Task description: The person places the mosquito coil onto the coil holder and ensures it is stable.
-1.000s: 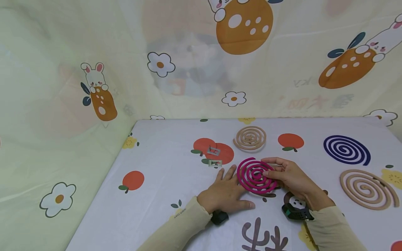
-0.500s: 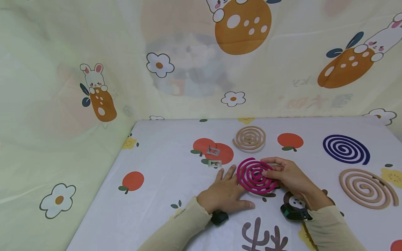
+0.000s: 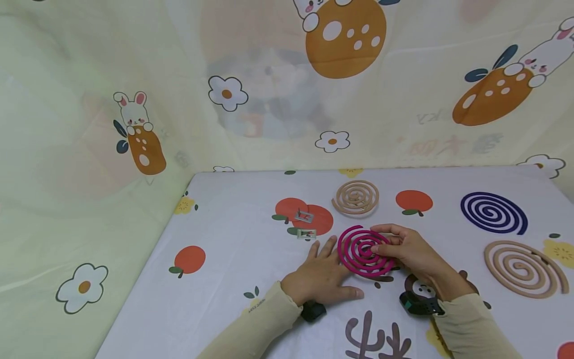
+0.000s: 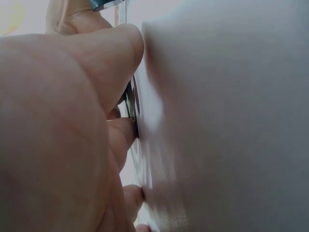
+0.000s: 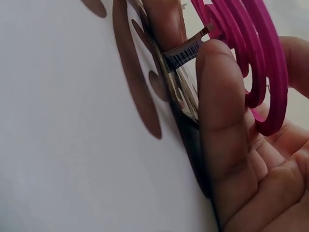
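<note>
A pink mosquito coil (image 3: 354, 254) is pinched in my right hand (image 3: 414, 254), with the thumb near its centre. In the right wrist view, a narrow metal stand (image 5: 186, 53) with a barcode rises from the tabletop, and its tip reaches the middle of the pink coil. My left hand (image 3: 323, 276) lies spread on the table, fingers mostly straight, some fingertips hidden behind the coil. One of its fingers (image 5: 166, 21) appears beside the stand's foot; whether it presses the base is unclear. The left wrist view shows mostly my palm edge and thumb.
Two small metal stands, one grey (image 3: 304, 216) and one paler (image 3: 307, 234), lie ahead of my left hand. A tan coil (image 3: 356, 197) sits slightly raised at the back. On the right are a dark blue coil (image 3: 493, 213) and another tan coil (image 3: 525, 269).
Little differs. My right hand and the pink coil have shifted very slightly left, along with a small drift of the head view. My left hand stays in place.
</note>
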